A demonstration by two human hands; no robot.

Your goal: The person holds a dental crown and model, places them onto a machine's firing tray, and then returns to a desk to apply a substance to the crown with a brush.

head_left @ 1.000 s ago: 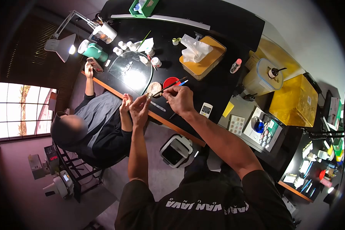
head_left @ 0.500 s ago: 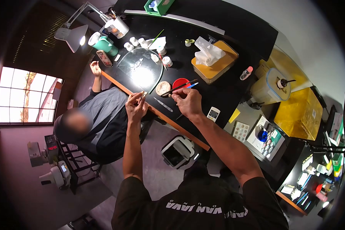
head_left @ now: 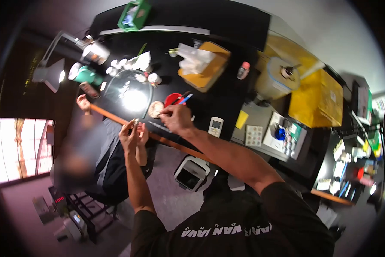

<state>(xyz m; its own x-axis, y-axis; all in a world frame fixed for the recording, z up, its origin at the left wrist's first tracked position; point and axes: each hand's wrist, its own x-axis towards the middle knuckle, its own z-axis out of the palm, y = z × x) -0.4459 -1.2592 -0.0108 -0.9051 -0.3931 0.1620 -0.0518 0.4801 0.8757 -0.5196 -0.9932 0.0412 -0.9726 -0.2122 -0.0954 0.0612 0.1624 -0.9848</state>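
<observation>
My left hand (head_left: 129,136) is closed in a fingertip pinch on a small pale piece (head_left: 136,122) at the table's front edge. A co-worker's hand (head_left: 142,133) is right beside it. My right hand (head_left: 177,119) is closed on a thin dark tool, blurred by motion, just right of a round pale dish (head_left: 156,109). Behind that hand is a red dish (head_left: 173,98), with a blue stick (head_left: 185,99) over its edge. A clear sheet (head_left: 133,81) with bright glare lies to the left. A slim pale tool (head_left: 158,127) lies between my hands.
A seated co-worker (head_left: 89,150) is at the left, one hand (head_left: 83,103) raised by the table edge. White jars (head_left: 154,79), a tissue box (head_left: 205,70), a remote (head_left: 216,127) and a pink-capped bottle (head_left: 243,70) stand or lie on the table. Below is a bin (head_left: 191,173).
The whole view has shifted, with table items now further left. My left hand is lower in view, and the co-worker's hand beside it shows more. Both my hands remain closed.
</observation>
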